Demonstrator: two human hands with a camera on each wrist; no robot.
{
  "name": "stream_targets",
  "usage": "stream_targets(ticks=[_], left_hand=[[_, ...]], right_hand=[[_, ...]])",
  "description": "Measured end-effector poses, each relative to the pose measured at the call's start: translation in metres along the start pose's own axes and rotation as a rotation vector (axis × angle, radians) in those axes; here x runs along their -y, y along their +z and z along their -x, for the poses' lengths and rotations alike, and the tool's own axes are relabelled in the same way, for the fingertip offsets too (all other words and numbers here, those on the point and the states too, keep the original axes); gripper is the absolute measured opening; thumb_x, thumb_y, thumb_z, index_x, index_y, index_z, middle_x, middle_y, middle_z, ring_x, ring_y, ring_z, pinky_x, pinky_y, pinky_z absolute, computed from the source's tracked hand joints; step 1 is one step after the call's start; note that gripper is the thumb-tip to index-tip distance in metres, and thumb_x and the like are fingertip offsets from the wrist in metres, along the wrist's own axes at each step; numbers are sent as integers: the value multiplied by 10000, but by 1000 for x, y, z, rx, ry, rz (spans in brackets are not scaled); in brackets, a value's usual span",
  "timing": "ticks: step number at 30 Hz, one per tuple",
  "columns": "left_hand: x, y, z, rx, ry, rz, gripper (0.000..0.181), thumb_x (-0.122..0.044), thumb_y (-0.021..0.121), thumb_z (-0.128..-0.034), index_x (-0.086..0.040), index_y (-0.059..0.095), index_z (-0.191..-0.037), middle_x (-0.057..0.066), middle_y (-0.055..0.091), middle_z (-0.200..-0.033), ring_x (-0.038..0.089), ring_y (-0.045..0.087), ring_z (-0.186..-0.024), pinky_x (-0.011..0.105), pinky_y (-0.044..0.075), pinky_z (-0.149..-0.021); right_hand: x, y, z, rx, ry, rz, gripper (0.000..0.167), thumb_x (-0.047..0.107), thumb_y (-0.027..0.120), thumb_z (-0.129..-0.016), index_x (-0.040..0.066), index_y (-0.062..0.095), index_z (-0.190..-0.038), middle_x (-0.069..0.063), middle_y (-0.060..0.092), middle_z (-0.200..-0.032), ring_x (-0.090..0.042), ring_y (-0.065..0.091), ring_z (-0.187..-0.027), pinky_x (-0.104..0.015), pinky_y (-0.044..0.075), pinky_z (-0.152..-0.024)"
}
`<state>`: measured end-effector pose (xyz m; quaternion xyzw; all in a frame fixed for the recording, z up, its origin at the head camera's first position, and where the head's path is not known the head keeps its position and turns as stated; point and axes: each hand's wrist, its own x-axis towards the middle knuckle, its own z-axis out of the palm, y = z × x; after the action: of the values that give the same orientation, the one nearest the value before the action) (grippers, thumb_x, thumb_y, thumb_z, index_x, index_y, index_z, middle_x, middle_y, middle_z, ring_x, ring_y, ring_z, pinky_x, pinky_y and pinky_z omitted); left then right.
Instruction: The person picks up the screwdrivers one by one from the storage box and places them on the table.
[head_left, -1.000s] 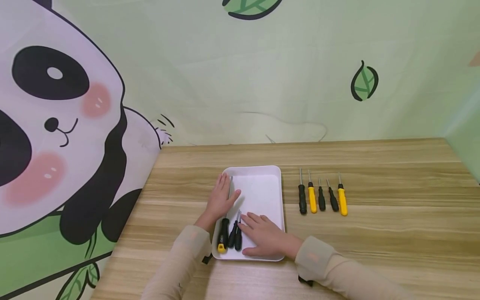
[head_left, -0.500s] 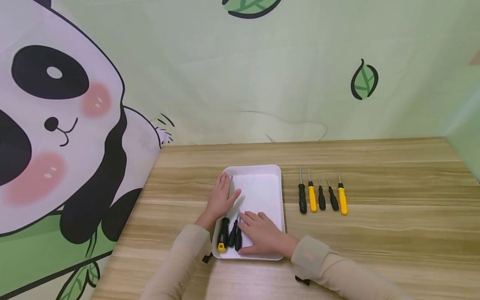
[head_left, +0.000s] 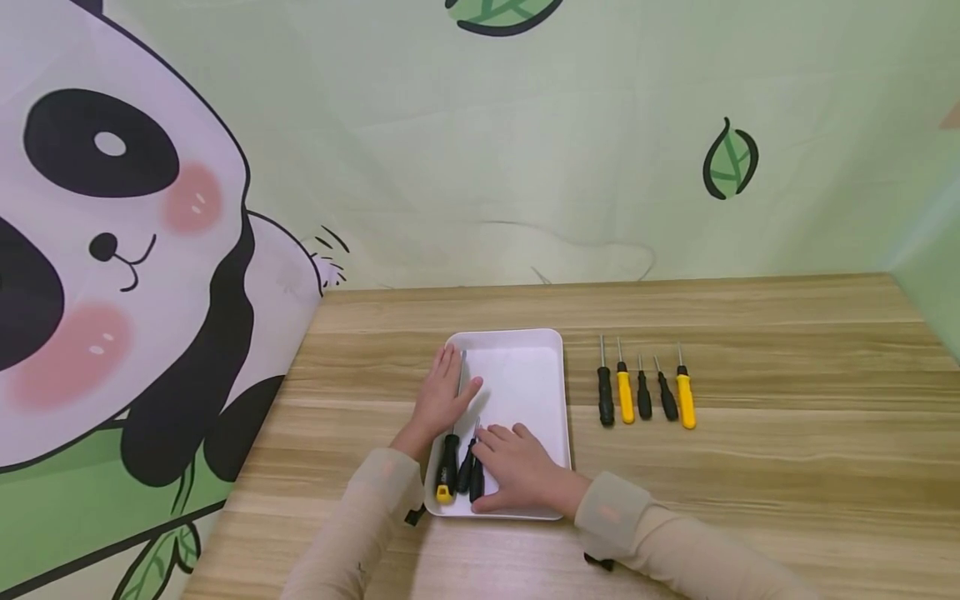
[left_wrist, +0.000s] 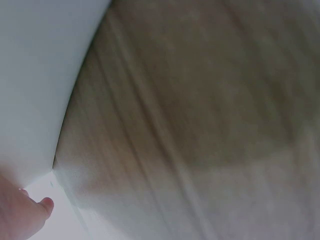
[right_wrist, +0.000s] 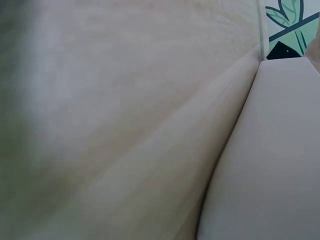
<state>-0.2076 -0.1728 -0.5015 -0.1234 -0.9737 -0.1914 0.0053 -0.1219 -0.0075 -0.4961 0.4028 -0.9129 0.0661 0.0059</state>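
Observation:
A white tray [head_left: 517, 375] lies on the table in the head view. At its left side are a long black screwdriver [head_left: 447, 462] with a yellow end and two small black screwdrivers, a left one [head_left: 464, 473] and a right one [head_left: 477, 482]. My left hand [head_left: 441, 396] rests over the tray's left rim with fingers extended, beside the long shaft. Low in the tray, my right hand [head_left: 521, 469] spreads its fingers and thumb against the right small screwdriver, partly covering its shaft. In the left wrist view, part of a hand [left_wrist: 22, 212] shows by the tray's wall.
Right of the tray, several screwdrivers lie in a row on the wooden table [head_left: 787, 375], including a black one [head_left: 605, 396] and yellow ones, one at the far right [head_left: 686, 402]. A green wall with a panda print [head_left: 172, 250] borders the table.
My right hand has shifted slightly left and toward the near side, bringing its fingers and thumb closer to the right small screwdriver. The left hand and the row of screwdrivers stay put.

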Motion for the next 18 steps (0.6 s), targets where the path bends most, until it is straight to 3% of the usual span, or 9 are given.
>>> stream_targets(ticks=[9,18], left_hand=[[1,0,0,7,2,-6,712,-453,380,-909,41,187,-1385,176,122,-1471,310,94,-1363,421,151,-1099],[0,1,0,-3,2,1,705,-444,386,-911,38,190,-1386,175,135,-1470,312,105,-1361,431,164,-1094]], right_hand=[[3,0,-2,4,7,-5,697,668,554,-673,139,527,-1126,-51,502,-1269,-185,466,-1116,-350,406,-816],[4,-1,0,-26,-53,-37,583,582,600,-694,149,549,-1082,-5,552,-1154,-158,495,-1048,-329,417,-807]])
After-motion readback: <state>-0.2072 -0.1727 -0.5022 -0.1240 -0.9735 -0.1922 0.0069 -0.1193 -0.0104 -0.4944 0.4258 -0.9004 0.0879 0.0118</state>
